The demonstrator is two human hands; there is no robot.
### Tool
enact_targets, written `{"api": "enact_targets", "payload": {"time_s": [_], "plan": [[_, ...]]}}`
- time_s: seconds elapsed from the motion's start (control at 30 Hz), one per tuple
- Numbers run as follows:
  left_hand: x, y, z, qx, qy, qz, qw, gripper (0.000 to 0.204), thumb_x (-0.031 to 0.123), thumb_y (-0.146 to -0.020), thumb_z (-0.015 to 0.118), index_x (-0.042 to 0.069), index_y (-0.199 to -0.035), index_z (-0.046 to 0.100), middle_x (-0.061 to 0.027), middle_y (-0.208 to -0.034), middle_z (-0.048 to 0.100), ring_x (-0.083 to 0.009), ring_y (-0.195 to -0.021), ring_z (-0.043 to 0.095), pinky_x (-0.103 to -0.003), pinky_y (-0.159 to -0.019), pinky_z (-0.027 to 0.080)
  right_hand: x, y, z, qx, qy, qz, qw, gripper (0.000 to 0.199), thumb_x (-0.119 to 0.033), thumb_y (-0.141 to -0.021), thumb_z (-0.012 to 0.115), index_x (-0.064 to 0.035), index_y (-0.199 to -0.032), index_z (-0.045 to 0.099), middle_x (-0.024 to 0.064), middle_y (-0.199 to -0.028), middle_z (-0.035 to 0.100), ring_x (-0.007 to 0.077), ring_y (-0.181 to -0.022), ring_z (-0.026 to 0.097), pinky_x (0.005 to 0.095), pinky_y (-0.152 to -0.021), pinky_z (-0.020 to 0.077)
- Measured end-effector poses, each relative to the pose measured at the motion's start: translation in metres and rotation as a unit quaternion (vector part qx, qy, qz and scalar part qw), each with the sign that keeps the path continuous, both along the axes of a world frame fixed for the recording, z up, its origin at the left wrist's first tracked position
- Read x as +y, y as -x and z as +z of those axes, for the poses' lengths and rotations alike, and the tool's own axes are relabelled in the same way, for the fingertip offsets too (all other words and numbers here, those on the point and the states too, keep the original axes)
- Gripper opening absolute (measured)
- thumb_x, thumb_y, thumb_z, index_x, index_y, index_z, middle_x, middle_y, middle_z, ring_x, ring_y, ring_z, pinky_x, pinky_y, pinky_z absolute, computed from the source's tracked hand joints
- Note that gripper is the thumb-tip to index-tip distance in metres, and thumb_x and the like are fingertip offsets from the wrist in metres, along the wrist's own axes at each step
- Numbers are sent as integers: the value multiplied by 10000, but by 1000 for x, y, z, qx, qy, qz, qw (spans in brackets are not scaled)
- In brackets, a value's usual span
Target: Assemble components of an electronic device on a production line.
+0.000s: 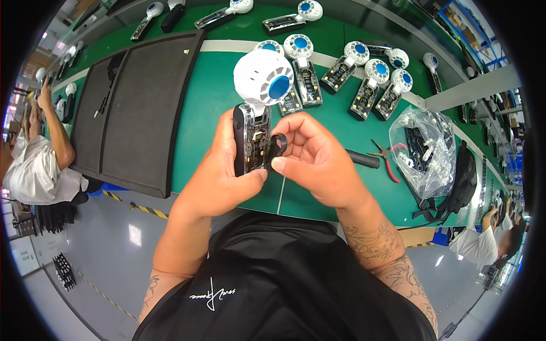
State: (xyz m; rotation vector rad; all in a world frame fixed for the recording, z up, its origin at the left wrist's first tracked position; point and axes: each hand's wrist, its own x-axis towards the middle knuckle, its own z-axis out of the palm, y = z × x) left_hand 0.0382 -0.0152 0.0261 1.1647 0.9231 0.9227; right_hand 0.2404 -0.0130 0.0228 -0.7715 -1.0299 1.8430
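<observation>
White-headed handheld device (258,108) held up at the table (207,108), left grip (219,176) wrapped round its handle (255,139); right grip (315,162) pinching a small black part (277,145) just beside it; clear plastic bag (427,184) on table's right, black and white pieces (421,145) inside; divided black tray (151,108) at left, small dark bits (103,104) in it

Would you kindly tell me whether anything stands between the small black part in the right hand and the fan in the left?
Nothing visible does: the right hand holds the small black part close beside the white-headed fan, gripped by the left hand. Whether part and fan touch is unclear.
</observation>
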Motion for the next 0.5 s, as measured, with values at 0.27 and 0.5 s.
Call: {"api": "enact_targets", "payload": {"time_s": [0.27, 0.5], "plan": [[-3, -10, -1, 140, -134, 32, 981, 803, -23, -789, 618, -16, -1528, 304, -202, -1274, 592, -274, -1084, 617, -380, -940, 514, -9, 16, 2, -219, -97, -97, 966, 393, 90, -884, 723, -14, -1234, 575, 64, -991, 662, 100, -874, 629, 225, -803, 537], [-10, -11, 2, 148, -126, 44, 980, 805, -11, -791, 625, -22, -1529, 302, -221, -1294, 585, -300, -1112, 619, -400, -965, 512, -12, 14, -4, -229, -128, -96, 960, 399, 86, -872, 748, -11, -1221, 580, 68, -965, 667, 97, -840, 636, 221, -770, 542]]}}
